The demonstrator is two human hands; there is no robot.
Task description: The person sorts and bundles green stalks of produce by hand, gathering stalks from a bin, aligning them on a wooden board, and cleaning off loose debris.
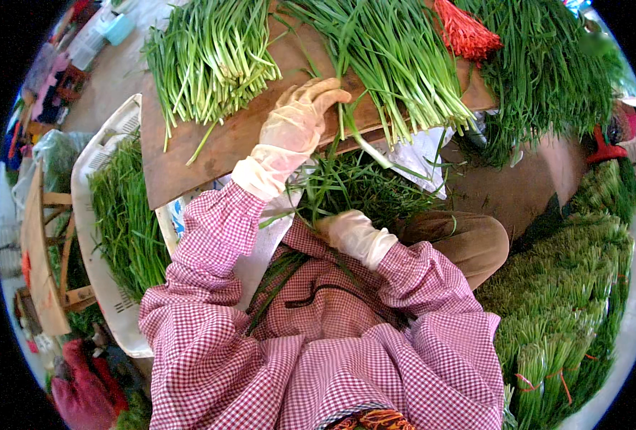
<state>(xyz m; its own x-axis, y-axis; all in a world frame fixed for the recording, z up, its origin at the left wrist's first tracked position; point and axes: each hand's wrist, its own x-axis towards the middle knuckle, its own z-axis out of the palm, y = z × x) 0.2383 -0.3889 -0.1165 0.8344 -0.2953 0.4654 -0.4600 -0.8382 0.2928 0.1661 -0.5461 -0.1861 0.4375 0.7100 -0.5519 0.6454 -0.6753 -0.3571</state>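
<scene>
Worker seated at a brown wooden board (164, 168), seen from where I stand in the room; all places are given from the board. Two piles of long green stalks lie on it, the left pile (214, 64) and the right pile (390, 64), their pale ends toward the worker and some overhanging the near edge on the right. Wood shows between the piles and along the near left corner, giving the left hand (307, 107) room over the board. This gloved hand has its fingers stretched out and slightly parted beside a single stalk; whether it grips that stalk I cannot tell. The right hand (347, 229), also gloved, is below the near edge, close to loose green leaves (375, 193); it is blurred, and its grip cannot be made out. A tuft of red ties (468, 36) lies across the right pile's upper right side. Left of the board, a white crate (83, 183) of greens stands tight against the edge. To the right, a dark green heap (547, 72) crowds the far corner, brown floor (547, 161) shows below it, and tied bundles (554, 322) stand nearer the worker.
</scene>
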